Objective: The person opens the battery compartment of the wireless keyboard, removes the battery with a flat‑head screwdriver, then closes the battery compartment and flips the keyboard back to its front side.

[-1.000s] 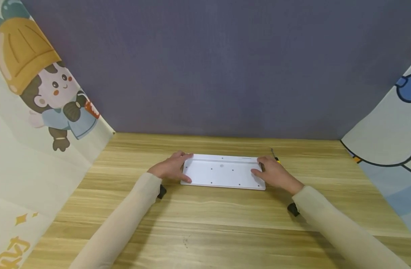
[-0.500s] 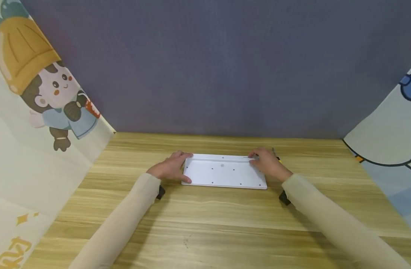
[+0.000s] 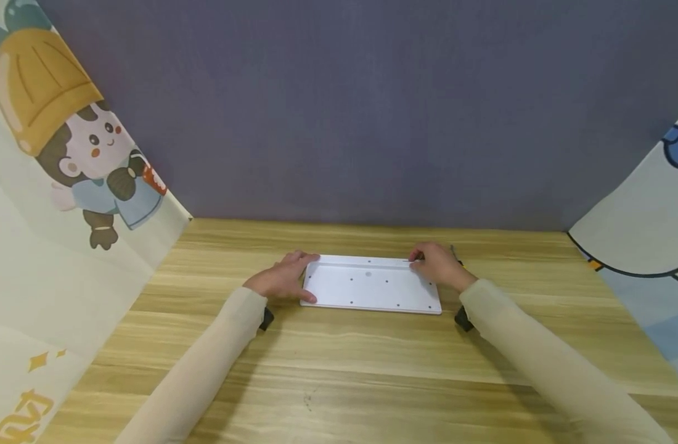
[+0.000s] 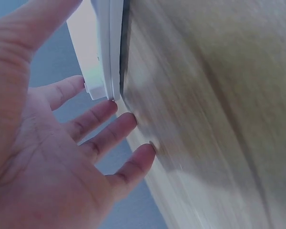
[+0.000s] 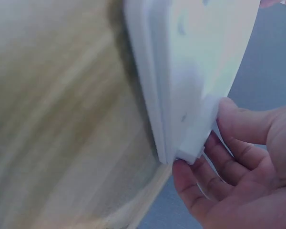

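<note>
A white keyboard (image 3: 372, 290) lies face down on the wooden table, dark screw points dotting its back and a raised strip running along its far edge. My left hand (image 3: 283, 277) spans its left end, thumb at the near corner and forefinger at the far one. In the left wrist view that hand's fingers (image 4: 107, 136) are spread and nearly straight, touching the keyboard's end and the table. At the far right, my right hand (image 3: 440, 266) pinches the raised strip (image 5: 202, 129), thumb on top and fingers curled behind the edge.
Just behind my right hand lies a screwdriver (image 3: 454, 251) with a thin shaft and a yellow and black handle, partly hidden. The wooden table (image 3: 361, 376) ends at a dark grey panel (image 3: 350, 123). Cartoon-printed sheets flank it on both sides.
My right hand has slid from the keyboard's right end leftward along the far edge, and its thumb and forefinger have drawn closer together. My left hand stays at the left end.
</note>
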{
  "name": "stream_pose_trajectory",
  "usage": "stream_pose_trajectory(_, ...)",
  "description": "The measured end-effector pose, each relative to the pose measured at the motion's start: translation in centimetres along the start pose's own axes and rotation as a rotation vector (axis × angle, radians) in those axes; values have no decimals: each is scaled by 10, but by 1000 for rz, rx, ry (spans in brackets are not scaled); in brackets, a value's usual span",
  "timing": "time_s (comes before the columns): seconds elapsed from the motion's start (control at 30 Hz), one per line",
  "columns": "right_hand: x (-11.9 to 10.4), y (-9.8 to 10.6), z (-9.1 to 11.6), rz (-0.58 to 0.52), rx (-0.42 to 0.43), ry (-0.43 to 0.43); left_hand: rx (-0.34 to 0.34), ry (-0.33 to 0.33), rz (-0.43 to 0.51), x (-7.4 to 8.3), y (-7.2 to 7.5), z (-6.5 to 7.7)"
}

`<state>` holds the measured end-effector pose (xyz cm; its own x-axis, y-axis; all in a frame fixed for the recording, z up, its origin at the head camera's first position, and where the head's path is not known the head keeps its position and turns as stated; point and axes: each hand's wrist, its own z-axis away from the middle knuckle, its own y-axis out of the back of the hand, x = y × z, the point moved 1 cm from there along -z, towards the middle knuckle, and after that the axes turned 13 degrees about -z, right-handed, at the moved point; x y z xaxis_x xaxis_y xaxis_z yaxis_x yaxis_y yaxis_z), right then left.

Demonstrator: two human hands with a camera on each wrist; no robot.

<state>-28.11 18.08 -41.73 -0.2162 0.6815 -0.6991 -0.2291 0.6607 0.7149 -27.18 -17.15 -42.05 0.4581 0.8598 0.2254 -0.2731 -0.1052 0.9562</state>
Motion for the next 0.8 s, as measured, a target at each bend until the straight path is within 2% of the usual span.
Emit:
stream_pose_trajectory(0.4, -5, 4, -12, 52, -105, 3, 13, -2, -18, 3, 1, 4)
stream_pose_trajectory(0.6, -4, 5, -15, 40, -96, 21, -7, 13, -28, 4, 3, 3)
stream_pose_trajectory(0.8, -4, 7, -16, 25, -104, 82, -8, 16, -35, 6, 3, 3)
